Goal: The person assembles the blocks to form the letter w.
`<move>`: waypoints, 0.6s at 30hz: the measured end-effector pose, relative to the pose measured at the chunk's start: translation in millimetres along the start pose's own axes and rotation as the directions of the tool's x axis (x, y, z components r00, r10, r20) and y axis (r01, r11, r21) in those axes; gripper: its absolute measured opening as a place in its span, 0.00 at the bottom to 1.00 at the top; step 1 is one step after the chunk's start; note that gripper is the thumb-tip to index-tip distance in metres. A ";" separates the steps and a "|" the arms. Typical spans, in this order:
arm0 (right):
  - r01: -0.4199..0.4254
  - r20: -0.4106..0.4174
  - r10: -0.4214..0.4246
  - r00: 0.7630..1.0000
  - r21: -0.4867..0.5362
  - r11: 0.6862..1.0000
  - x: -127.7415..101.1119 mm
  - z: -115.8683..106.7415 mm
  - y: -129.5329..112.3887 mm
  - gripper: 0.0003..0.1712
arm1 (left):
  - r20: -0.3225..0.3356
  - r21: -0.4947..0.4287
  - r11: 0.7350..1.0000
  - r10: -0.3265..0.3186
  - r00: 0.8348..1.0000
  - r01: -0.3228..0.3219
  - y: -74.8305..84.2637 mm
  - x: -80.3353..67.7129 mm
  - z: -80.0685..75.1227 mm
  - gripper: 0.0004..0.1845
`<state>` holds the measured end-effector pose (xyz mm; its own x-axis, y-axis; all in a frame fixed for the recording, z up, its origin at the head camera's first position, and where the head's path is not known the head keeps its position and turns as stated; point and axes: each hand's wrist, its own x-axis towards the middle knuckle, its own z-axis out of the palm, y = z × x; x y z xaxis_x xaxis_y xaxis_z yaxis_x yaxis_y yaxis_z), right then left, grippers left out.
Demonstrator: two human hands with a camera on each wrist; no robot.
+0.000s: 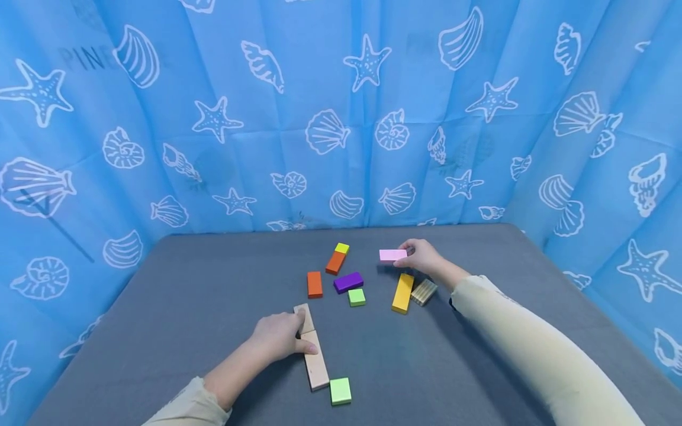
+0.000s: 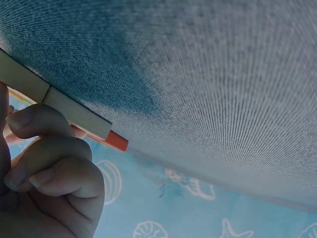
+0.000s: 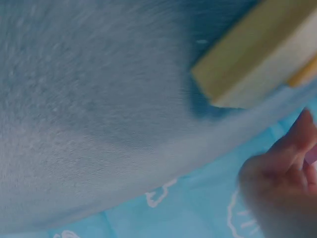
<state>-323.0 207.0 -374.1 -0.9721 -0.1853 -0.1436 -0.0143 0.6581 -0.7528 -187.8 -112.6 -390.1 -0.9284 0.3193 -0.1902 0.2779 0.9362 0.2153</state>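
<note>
My right hand [image 1: 425, 258] pinches a pink block [image 1: 390, 255] by its right end, toward the back of the table. In the right wrist view the hand [image 3: 285, 181] is blurred, with only a sliver of pink showing. My left hand [image 1: 276, 337] is at two plain wooden blocks laid end to end, its thumb on the longer block [image 1: 317, 370] and a finger at the shorter block [image 1: 305, 315]. Several of its fingers curl beside the blocks in the left wrist view. A light green block [image 1: 340, 391] lies at the near end of the longer one.
Near the right forearm lie a yellow-orange block [image 1: 402, 293] and a striped wooden block [image 1: 424, 292]. Mid-table are a purple block [image 1: 348, 283], another green block [image 1: 357, 297], an orange block [image 1: 315, 284], and an orange-red block [image 1: 335, 262] touching a yellow one [image 1: 342, 248]. A blue curtain [image 1: 367, 177] hangs behind.
</note>
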 end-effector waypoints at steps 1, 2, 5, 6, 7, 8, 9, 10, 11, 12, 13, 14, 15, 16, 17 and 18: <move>-0.009 0.009 0.008 1.000 0.035 0.999 -3.4 -0.4 -2.8 0.25 | -0.002 -0.004 1.000 0.002 1.000 -0.002 -0.5 -0.1 0.1 0.37; -0.030 0.028 0.028 0.999 0.077 0.997 -5.9 -0.6 -4.5 0.26 | -0.006 -0.006 1.000 0.005 1.000 -0.005 -0.9 -0.3 0.4 0.36; -0.052 0.090 0.033 0.995 0.219 0.974 -12.5 -0.8 -7.0 0.25 | -0.011 -0.005 1.000 0.008 1.000 -0.008 -2.2 -0.4 0.9 0.35; -0.059 0.111 0.030 0.993 0.266 0.962 -15.1 -1.2 -7.5 0.25 | -0.011 -0.005 1.000 0.008 1.000 -0.008 -2.4 -0.2 1.0 0.36; -0.060 0.131 0.021 0.991 0.306 0.950 -17.7 -1.9 -7.4 0.25 | -0.012 -0.002 1.000 0.008 1.000 -0.008 -2.5 0.1 0.9 0.37; -0.064 0.146 0.014 0.989 0.343 0.937 -20.2 -2.6 -7.2 0.24 | -0.012 -0.001 1.000 0.009 1.000 -0.009 -2.6 0.3 0.9 0.38; -0.066 0.160 0.006 0.987 0.372 0.926 -22.8 -3.4 -6.9 0.24 | -0.009 -0.002 1.000 0.009 1.000 -0.009 -2.4 0.6 0.8 0.38; -0.068 0.176 -0.003 0.984 0.396 0.916 -25.4 -4.2 -6.5 0.24 | -0.006 -0.001 1.000 0.007 1.000 -0.007 -2.2 0.8 0.6 0.39; -0.073 0.193 -0.009 0.981 0.412 0.908 -27.7 -4.9 -5.9 0.24 | -0.002 -0.002 1.000 0.004 1.000 -0.004 -1.9 1.0 0.6 0.39; -0.077 0.215 -0.017 0.976 0.423 0.903 -29.7 -5.2 -5.3 0.23 | -0.001 -0.002 1.000 0.003 1.000 -0.003 -1.7 1.0 0.6 0.39; -0.084 0.236 -0.022 0.972 0.431 0.899 -31.5 -5.2 -4.8 0.22 | 0.002 -0.002 1.000 0.000 1.000 0.000 -1.4 1.1 0.6 0.39; -0.091 0.257 -0.028 0.966 0.439 0.894 -33.6 -4.9 -4.6 0.22 | 0.003 -0.001 1.000 -0.001 1.000 0.001 -1.0 1.0 0.8 0.39; -0.095 0.284 -0.039 0.958 0.441 0.892 -35.8 -4.7 -4.6 0.21 | 0.004 -0.002 1.000 -0.002 1.000 0.002 -0.7 0.9 0.8 0.39; -0.103 0.309 -0.046 0.950 0.448 0.888 -37.1 -3.7 -4.9 0.20 | 0.005 -0.001 1.000 -0.003 1.000 0.003 -0.7 0.7 0.7 0.39; -0.109 0.329 -0.051 0.943 0.451 0.886 -38.4 -2.5 -5.3 0.19 | 0.005 -0.003 1.000 -0.003 1.000 0.003 -0.9 0.5 0.6 0.39; -0.118 0.346 -0.053 0.937 0.455 0.883 -39.6 -1.0 -5.8 0.18 | 0.003 -0.004 1.000 -0.003 1.000 0.003 -1.1 0.3 0.4 0.40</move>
<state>-284.6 211.2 -363.4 -0.8292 -0.4606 -0.3167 0.2086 0.2706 -0.9398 -188.3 -113.5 -390.8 -0.9283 0.3172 -0.1940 0.2742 0.9365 0.2187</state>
